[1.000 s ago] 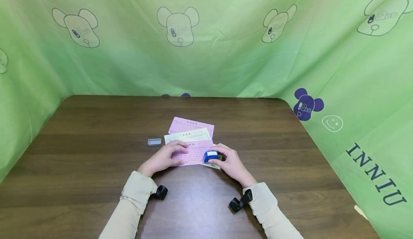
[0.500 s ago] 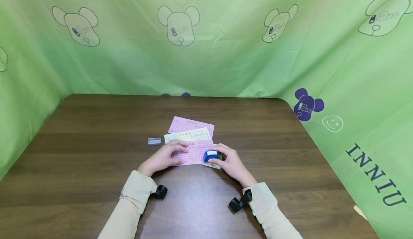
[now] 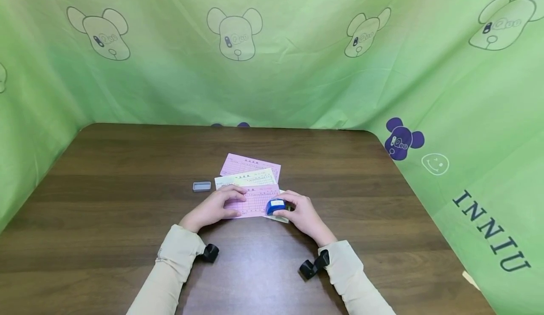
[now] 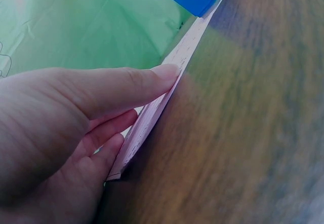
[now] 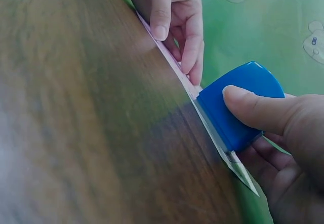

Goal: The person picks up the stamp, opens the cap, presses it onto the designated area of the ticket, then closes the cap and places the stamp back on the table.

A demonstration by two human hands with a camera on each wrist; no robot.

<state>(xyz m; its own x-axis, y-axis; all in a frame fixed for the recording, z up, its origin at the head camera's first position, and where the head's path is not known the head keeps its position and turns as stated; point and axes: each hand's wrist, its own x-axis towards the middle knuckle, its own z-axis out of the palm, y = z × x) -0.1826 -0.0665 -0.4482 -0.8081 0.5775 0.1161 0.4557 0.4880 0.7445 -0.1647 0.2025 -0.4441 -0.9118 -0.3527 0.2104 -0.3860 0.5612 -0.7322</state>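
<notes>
My right hand (image 3: 305,215) grips a blue self-inking stamp (image 3: 276,204) between thumb and fingers. Its lower edge meets the right end of a pink printed slip (image 3: 257,200), as the right wrist view shows the stamp (image 5: 243,107) standing on the paper. On the left part of that slip rests my left hand (image 3: 212,208). In the left wrist view its thumb (image 4: 136,82) lies along the near edge, other fingers bent loosely on the paper. The stamp's printing face is hidden against the slip.
Behind the front slip lie a pale greenish-white slip (image 3: 244,179) and another pink slip (image 3: 244,162), overlapping. A small clear-grey rectangular cap (image 3: 201,186) sits left of them. Everything lies on a brown wooden table (image 3: 127,173), with a green printed cloth (image 3: 297,93) around it.
</notes>
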